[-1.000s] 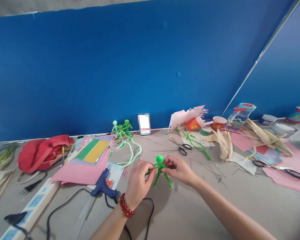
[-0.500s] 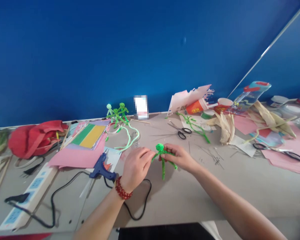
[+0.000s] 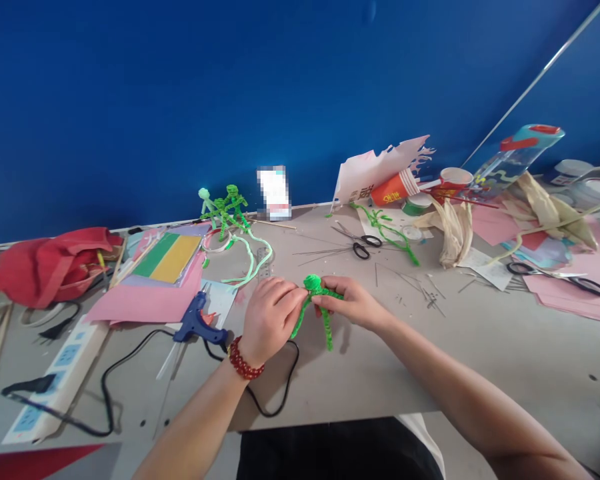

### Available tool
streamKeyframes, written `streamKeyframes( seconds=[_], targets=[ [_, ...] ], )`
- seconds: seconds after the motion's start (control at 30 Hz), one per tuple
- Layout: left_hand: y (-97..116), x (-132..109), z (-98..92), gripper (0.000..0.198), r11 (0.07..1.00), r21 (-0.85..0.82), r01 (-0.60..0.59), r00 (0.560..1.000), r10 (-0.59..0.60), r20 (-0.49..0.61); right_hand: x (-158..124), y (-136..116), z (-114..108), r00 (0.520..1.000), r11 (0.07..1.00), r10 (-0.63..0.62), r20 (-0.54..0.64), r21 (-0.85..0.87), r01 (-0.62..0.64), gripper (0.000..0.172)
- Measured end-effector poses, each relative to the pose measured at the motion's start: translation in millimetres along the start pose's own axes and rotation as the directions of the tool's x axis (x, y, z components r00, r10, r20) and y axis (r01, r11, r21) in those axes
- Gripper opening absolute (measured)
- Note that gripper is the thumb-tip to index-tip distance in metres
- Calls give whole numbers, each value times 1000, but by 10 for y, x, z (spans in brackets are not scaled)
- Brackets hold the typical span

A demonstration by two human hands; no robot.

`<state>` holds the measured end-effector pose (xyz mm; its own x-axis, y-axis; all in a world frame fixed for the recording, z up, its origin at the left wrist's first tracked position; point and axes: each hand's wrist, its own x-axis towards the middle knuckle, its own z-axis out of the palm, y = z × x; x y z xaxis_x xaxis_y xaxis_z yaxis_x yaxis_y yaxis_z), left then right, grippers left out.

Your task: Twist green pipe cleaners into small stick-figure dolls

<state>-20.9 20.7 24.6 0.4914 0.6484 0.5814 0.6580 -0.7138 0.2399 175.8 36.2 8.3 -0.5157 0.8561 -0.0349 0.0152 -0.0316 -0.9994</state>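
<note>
Between my two hands is a small green pipe-cleaner figure (image 3: 312,283) with a round coiled head and long limbs. It is upright, its legs pointing down above the table. My left hand (image 3: 274,312), below a red beaded bracelet (image 3: 244,360), is closed with its fingertips pinching the figure's left side near the neck. My right hand (image 3: 351,303) grips its body and the arm on the right between thumb and fingers. Several similar green figures (image 3: 225,208) stand against the wall, with pale green pipe cleaners (image 3: 253,263) lying in front of them.
A blue glue gun (image 3: 196,320) and a white power strip (image 3: 63,373) lie on the left with black cords. Coloured sheets (image 3: 170,267) and a red bag (image 3: 55,263) are behind. Black-handled scissors (image 3: 361,248), thin wires (image 3: 430,293), paper cups (image 3: 395,190) and dried husks (image 3: 455,233) are right. A phone (image 3: 274,193) leans back.
The figure has been turned and tilted slightly in my hands, and its left leg now slants down beside my left fingers. My head view has dipped and shifted a little.
</note>
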Motion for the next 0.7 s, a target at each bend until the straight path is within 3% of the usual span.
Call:
streamKeyframes(
  seconds=[0.27, 0.43, 0.7],
  targets=[
    [-42, -37, 41, 20, 997, -79, -18, 996, 10, -91, 1, 42, 77, 997, 981, 53, 52, 186, -61, 29],
    [-59, -59, 63, 18, 993, -95, -65, 991, 53, -119, -3, 23, 115, 996, 984, 66, 67, 160, -76, 35],
    [-37, -66, 79, 20, 996, 12, -89, 980, 89, -176, -26, 94, 195, 997, 986, 74, -8, 153, -72, 40]
  ],
)
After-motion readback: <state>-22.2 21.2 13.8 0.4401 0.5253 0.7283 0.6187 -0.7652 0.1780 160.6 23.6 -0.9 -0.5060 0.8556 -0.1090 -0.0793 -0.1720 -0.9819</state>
